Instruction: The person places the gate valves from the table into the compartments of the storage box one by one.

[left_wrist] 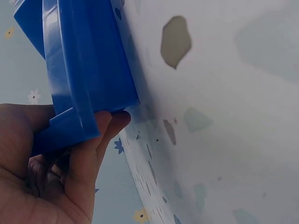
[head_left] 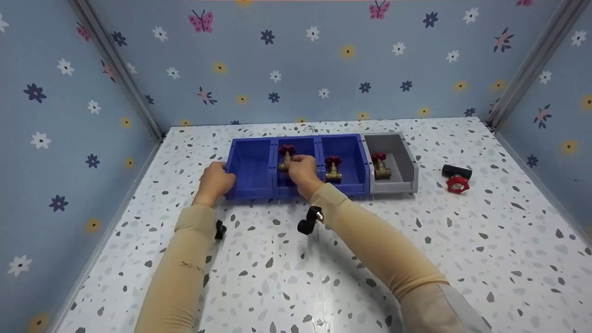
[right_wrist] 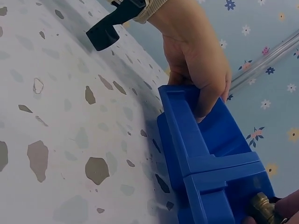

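Four joined bins stand in a row: three blue and one grey bin [head_left: 393, 187]. My left hand [head_left: 216, 181] grips the side of the leftmost blue bin [head_left: 252, 192], thumb and fingers around its edge in the left wrist view. In the second blue bin [head_left: 296, 141], my right hand [head_left: 305, 175] pinches a brass valve with a red handwheel [head_left: 286, 151]. Fingers partly cover that valve's brass body [right_wrist: 261, 207] in the right wrist view. Another brass valve [head_left: 333, 173] sits in the third blue bin [head_left: 347, 143], and one more brass valve [head_left: 382, 171] in the grey bin.
On the speckled tabletop [head_left: 462, 240], right of the bins, lies a black valve with a red handwheel [head_left: 457, 180]. Black wrist cameras hang below both forearms. Patterned panels [head_left: 296, 64] enclose the table at the back and sides.
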The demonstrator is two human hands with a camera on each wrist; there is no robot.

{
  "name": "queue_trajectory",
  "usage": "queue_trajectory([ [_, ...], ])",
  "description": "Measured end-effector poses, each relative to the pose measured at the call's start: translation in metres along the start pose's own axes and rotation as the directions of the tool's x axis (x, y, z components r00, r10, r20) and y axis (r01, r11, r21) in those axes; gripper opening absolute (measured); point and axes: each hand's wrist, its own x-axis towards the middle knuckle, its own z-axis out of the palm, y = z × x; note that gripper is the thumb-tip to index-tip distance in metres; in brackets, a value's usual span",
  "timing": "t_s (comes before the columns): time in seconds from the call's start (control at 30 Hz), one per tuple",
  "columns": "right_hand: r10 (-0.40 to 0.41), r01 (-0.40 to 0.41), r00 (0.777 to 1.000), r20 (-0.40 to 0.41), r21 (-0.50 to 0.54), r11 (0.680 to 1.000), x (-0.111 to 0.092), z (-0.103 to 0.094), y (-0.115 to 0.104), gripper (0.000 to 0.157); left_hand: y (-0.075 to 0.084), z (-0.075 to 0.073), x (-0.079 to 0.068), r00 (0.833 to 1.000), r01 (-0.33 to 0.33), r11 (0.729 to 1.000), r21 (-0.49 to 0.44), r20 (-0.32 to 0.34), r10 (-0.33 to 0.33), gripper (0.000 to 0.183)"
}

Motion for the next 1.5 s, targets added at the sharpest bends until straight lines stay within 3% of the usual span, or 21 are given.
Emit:
queue_trajectory([
  [0.3, 0.004, -0.005, 1.000, -0.007, -0.091, 0.996, 0.006, 0.001, 0.001, 0.037, 0.000, 0.001, 0.000, 1.000, 0.006, 1.000, -0.004, 0.002, -0.006, 0.055],
  [0.4, 0.022, -0.021, 1.000, 0.005, -0.169, 0.985, 0.009, 0.000, 0.000, 0.020, 0.000, 0.000, 0.000, 1.000, 0.005, 1.000, -0.001, -0.001, -0.005, 0.054],
  [0.57, 0.059, -0.041, 0.997, 0.052, -0.292, 0.956, 0.015, -0.003, -0.001, 0.049, -0.001, 0.000, 0.000, 1.000, 0.005, 1.000, -0.006, 0.000, -0.005, 0.054],
  [1.0, 0.066, -0.030, 0.993, 0.098, -0.333, 0.942, 0.019, -0.006, 0.000, 0.052, 0.003, 0.000, -0.002, 1.000, -0.002, 1.000, -0.001, -0.005, 0.002, 0.054],
  [1.1, 0.067, -0.028, 0.992, 0.111, -0.323, 0.946, 0.018, -0.008, -0.001, 0.037, 0.003, -0.001, -0.003, 1.000, 0.015, 1.000, -0.012, 0.002, -0.015, 0.056],
  [1.2, 0.080, -0.037, 0.987, 0.138, -0.288, 0.957, 0.016, -0.010, -0.003, 0.005, 0.003, -0.001, -0.003, 1.000, 0.025, 0.999, -0.019, 0.007, -0.025, 0.057],
  [1.37, 0.133, -0.085, 0.972, 0.195, -0.236, 0.968, 0.013, -0.014, -0.008, 0.060, 0.002, -0.001, -0.001, 1.000, 0.014, 1.000, -0.011, 0.004, -0.014, 0.055],
  [1.5, 0.162, -0.116, 0.965, 0.208, -0.219, 0.969, 0.010, -0.016, -0.010, 0.070, 0.001, -0.001, 0.000, 1.000, 0.012, 1.000, -0.006, 0.001, -0.012, 0.054],
])
